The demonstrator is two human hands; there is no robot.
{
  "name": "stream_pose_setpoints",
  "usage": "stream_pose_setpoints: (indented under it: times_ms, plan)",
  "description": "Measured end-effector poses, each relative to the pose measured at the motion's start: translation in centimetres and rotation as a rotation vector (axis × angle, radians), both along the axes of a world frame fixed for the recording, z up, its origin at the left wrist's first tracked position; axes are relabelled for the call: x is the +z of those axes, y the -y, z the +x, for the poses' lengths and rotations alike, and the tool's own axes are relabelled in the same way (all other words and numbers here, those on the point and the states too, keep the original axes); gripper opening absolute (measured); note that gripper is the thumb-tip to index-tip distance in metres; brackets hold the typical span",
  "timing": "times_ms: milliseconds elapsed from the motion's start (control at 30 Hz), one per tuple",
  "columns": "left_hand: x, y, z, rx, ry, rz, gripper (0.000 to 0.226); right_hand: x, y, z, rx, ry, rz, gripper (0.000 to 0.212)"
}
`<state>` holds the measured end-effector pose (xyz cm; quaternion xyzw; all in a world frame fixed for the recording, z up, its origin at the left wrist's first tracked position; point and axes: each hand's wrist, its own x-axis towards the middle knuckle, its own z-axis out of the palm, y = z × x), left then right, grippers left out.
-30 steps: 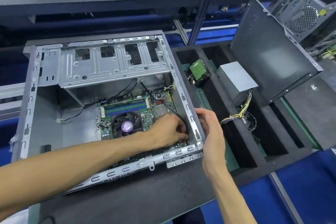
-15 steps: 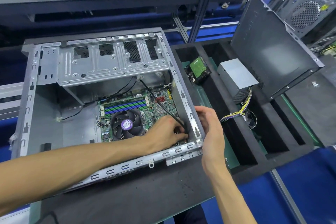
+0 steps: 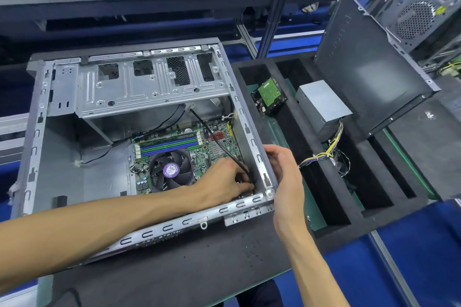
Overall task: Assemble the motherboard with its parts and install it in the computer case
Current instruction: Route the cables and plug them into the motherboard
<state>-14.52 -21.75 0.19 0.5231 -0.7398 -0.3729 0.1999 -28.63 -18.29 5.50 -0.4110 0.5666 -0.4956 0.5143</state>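
We have the motherboard point(image 3: 199, 147) lying flat in the computer case point(image 3: 139, 87), toward its near right corner. Our left hand point(image 3: 224, 179) pinches the thin black cable point(image 3: 219, 142) at the board's edge, while our right hand point(image 3: 284, 177) grips the case's right wall. The cable is limp and light, so it is best held close to its plug, and the stiff but fragile board should be pressed only at its edges.

A computer assembly workshop. A foam tray point(image 3: 294, 117) on the bench point(image 3: 424, 252) holds a hard drive point(image 3: 270, 93) and power supply point(image 3: 321, 104). More cases point(image 3: 421, 7) stand behind.
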Motion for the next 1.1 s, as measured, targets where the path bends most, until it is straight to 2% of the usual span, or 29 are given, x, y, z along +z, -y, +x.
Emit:
stream_pose_setpoints:
  times_ms: [333,600,733,833,1100]
  plan:
    - [-0.6,-0.5,0.2,-0.044,-0.048,-0.120,0.012,-0.3,0.1,0.1,-0.010,-0.024,-0.011,0.035]
    - [0.4,-0.4,-0.1,-0.214,0.075,-0.250,0.013,-0.1,0.1,0.2,-0.006,-0.028,-0.013,0.035]
    - [1.0,-0.4,0.0,-0.179,0.067,-0.233,0.015,0.0,0.0,0.2,0.003,-0.039,-0.014,0.035]
    - [1.2,-0.3,0.1,-0.158,0.125,-0.197,0.021,0.0,0.0,0.2,0.008,-0.045,-0.008,0.035]
    - [1.4,-0.3,-0.1,-0.131,0.171,-0.236,0.020,0.1,0.0,0.3,0.016,-0.038,-0.013,0.033]
